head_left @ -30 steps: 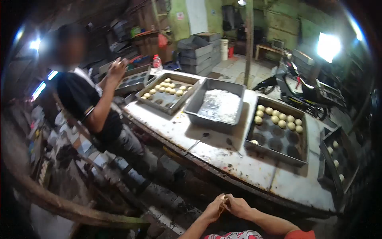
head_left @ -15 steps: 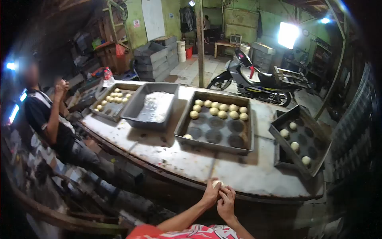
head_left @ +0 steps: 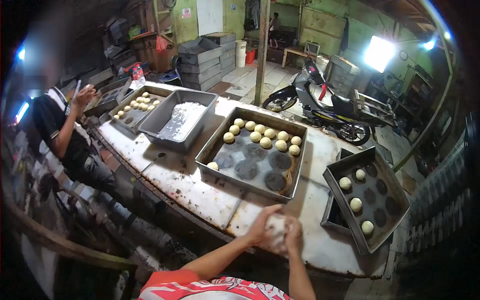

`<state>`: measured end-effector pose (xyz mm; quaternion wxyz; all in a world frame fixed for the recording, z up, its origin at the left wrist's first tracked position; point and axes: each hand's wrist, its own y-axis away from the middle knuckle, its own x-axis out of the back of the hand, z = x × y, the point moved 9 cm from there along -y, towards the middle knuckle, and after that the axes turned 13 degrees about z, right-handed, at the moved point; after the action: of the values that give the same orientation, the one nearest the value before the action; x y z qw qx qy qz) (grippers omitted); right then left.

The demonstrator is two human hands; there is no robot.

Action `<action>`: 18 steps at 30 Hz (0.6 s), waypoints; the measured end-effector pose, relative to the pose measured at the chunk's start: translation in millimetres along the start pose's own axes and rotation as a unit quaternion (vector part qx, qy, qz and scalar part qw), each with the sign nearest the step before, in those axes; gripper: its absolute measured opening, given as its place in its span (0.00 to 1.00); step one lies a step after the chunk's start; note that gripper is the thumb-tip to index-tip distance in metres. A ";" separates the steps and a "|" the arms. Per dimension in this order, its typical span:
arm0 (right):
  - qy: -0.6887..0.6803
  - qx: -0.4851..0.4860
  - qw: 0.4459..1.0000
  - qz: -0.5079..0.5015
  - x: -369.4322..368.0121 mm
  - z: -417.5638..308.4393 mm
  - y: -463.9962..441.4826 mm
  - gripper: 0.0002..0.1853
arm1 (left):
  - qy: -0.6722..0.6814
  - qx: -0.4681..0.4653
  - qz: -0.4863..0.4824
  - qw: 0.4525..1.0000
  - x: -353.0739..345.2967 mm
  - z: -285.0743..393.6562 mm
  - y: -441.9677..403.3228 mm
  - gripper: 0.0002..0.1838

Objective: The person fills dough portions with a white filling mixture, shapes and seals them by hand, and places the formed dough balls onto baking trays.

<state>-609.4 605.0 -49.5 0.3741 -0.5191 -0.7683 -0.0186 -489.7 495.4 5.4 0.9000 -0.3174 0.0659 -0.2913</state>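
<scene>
My left hand (head_left: 261, 226) and my right hand (head_left: 293, 235) are close together over the front edge of the table. A pale piece of dough (head_left: 276, 228), blurred by motion, is between them, and the fingers of both hands curl round it. Just beyond my hands is a large metal tray (head_left: 240, 178) with several round dough balls (head_left: 265, 142) along its far side and one at its near left corner. On the right, a tilted tray (head_left: 380, 200) rests on another tray and carries several dough balls (head_left: 356, 204).
A grey bin (head_left: 165, 141) holding white flour (head_left: 185, 120) stands left of the large tray. Farther left is another tray of dough balls (head_left: 142, 106). A co-worker (head_left: 65, 130) stands at the left with raised hands. A motorcycle (head_left: 320, 102) is parked behind the table (head_left: 200, 195).
My hands have moved a little up and to the right and spread slightly apart, with the dough between them. The whole view has shifted and turned with my head.
</scene>
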 end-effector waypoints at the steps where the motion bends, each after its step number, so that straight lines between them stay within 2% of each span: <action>1: -0.013 0.096 0.994 -0.056 -23.8 -6.9 11.7 0.05 | -0.085 0.042 0.022 0.995 31.5 -13.5 4.9 0.32; 2: -0.032 0.209 0.976 -0.047 -11.4 -27.4 33.3 0.03 | -0.057 0.040 0.078 0.995 61.3 -22.0 13.2 0.31; 4: 0.008 0.263 0.963 -0.060 25.9 -10.4 51.4 0.05 | -0.173 0.076 0.097 0.977 114.7 -27.2 23.5 0.32; 5: 0.008 0.240 0.969 -0.055 40.2 18.7 44.9 0.05 | -0.164 0.069 0.124 0.976 138.3 -25.3 24.7 0.33; 6: 0.079 0.198 0.976 -0.049 46.8 46.2 28.5 0.07 | -0.188 0.044 0.135 0.972 157.0 -16.5 19.4 0.33; 8: 0.241 0.087 0.965 0.056 51.6 53.0 -15.5 0.09 | -0.239 0.023 0.140 0.961 182.1 -12.4 0.5 0.30; 9: 0.256 0.032 0.964 0.067 39.5 66.9 -30.3 0.10 | -0.212 0.039 0.150 0.965 191.5 -26.9 -12.6 0.28; 10: 0.262 0.021 0.963 0.062 26.1 58.8 -34.1 0.10 | -0.185 0.058 0.154 0.969 199.1 -45.6 -28.1 0.26; 12: 0.169 -0.040 0.984 0.032 10.1 49.9 -29.7 0.09 | -0.034 0.138 0.217 0.966 211.1 -86.5 -66.8 0.21; 13: 0.179 -0.055 0.982 0.035 11.1 45.8 -14.7 0.09 | -0.027 0.152 0.192 0.969 212.2 -96.5 -97.2 0.20; 14: 0.190 0.006 0.982 0.017 6.7 26.5 2.3 0.09 | -0.017 0.164 0.162 0.973 210.0 -107.2 -130.4 0.19; 15: 0.202 0.066 0.977 -0.001 5.2 9.0 18.1 0.10 | -0.061 0.144 0.118 0.981 207.9 -123.8 -159.7 0.18; 16: 0.215 0.044 0.976 0.011 18.2 7.4 26.4 0.10 | -0.103 0.119 0.071 0.985 205.3 -147.4 -183.2 0.17; 18: 0.321 0.083 0.942 -0.054 29.1 -0.1 48.3 0.13 | -0.282 0.023 0.035 0.958 205.2 -205.8 -222.2 0.14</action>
<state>-575.5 650.0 -49.6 0.6409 -0.4101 -0.6334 -0.1408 -490.7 129.9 -8.1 0.8989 -0.3631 -0.1864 -0.1594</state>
